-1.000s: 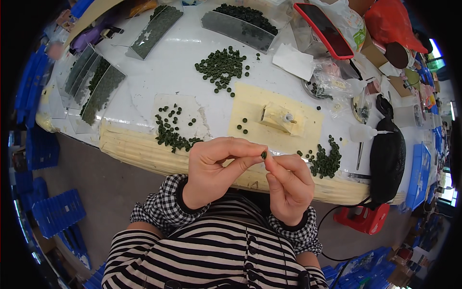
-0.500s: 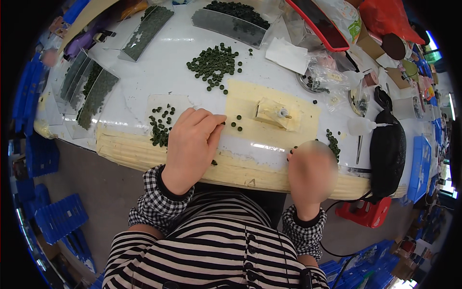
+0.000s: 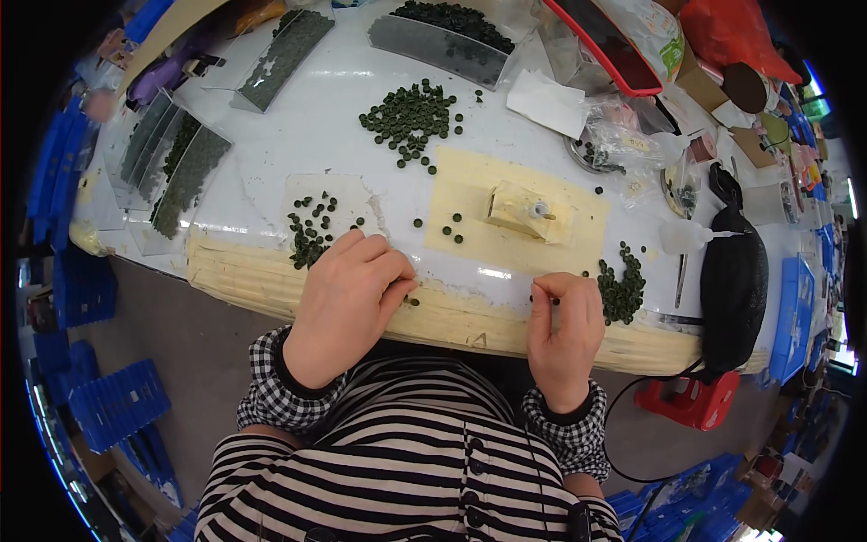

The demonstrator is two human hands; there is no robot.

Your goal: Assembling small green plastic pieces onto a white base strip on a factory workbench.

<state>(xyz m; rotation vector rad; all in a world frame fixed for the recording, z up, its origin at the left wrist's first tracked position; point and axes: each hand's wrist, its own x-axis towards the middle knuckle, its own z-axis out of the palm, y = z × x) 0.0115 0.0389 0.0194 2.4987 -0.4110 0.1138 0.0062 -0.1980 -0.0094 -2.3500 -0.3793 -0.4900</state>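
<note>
Both near green pieces [image 3: 620,294] | left grip [image 3: 341,303], right grip [image 3: 567,334]: fingertips close | clamping: can't tell

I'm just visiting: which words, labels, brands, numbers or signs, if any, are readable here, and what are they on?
Nothing here reads clearly enough to quote.
Clear plastic bag: small mark, too small to read surely.
White plastic bag: coloured print, too small and distorted.
Yellowish table edge: small dark mark, unclear whether a letter.

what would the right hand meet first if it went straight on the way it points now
Likely the yellow block on the flat yellow sheet, ahead of the right hand; depth is unclear, so it might pass above.
</note>
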